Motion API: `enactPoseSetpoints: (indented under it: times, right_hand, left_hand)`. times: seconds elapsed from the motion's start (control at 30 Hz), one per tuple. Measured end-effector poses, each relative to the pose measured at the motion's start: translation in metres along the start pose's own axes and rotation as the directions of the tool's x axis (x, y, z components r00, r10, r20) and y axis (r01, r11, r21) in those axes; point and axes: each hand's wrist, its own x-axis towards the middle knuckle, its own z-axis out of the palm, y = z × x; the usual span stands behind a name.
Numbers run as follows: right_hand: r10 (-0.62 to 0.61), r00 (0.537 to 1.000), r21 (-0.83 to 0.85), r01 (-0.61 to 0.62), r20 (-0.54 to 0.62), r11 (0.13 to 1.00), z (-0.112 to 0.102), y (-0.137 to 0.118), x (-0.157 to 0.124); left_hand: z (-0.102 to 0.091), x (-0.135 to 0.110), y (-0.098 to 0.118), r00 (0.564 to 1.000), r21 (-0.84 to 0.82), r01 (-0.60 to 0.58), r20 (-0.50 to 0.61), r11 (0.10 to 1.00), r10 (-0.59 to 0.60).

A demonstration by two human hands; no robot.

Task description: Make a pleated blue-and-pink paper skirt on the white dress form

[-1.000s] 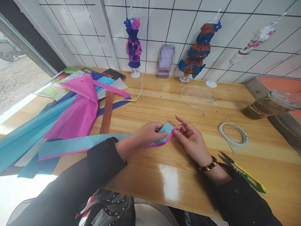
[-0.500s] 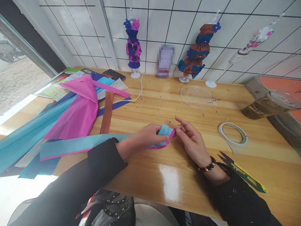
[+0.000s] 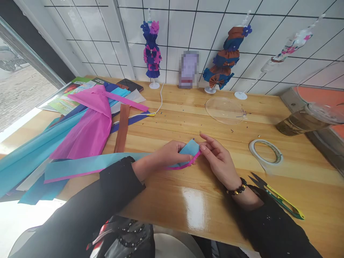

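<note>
A long light blue strip with a pink edge [image 3: 88,167] runs from the left across the table, under my left forearm, into my hands. My left hand [image 3: 172,154] is closed on it near its end, thumb on top. The fingertips of my right hand [image 3: 215,157] pinch the pink edge at the strip's right corner, with the index finger stretched out above. The material looks like crepe paper or thin fabric; I cannot tell which. To the right of my right hand lie a roll of white tape [image 3: 266,152] and yellow-green thread snips [image 3: 279,197].
Pink sheet material [image 3: 94,125], blue sheets [image 3: 40,147] and a brown strip [image 3: 122,127] lie at the left. Decorated stands [image 3: 152,53] line the tiled wall. A clear disc [image 3: 225,111] is behind my hands; a cup of dark drink [image 3: 303,120] stands at the right.
The light blue end between my hands has tilted and flattened slightly, with its pink edge now straighter. Both hands keep their hold and have hardly moved.
</note>
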Motion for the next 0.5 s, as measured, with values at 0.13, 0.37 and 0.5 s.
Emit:
enactPoseSetpoints:
  times: [0.13, 0.37, 0.5]
  right_hand:
    - [0.02, 0.998, -0.003, -0.02, 0.053, 1.0, 0.0003, 0.0003, -0.0002]
    - [-0.029, 0.997, -0.024, 0.031, 0.068, 0.999, -0.0005, 0.0022, 0.0015]
    - [-0.025, 0.997, 0.002, 0.024, 0.071, 1.0, 0.0001, 0.0007, 0.0007]
  left_hand:
    - [0.0001, -0.0011, 0.0011, 1.0, 0.022, -0.014, -0.003, 1.0, 0.014]
    - [0.0014, -0.0032, 0.0065, 1.0, 0.041, 0.005, 0.01, 0.999, -0.005]
    - [0.0028, -0.0035, 0.0073, 1.0, 0.103, 0.021, -0.003, 0.994, -0.021]
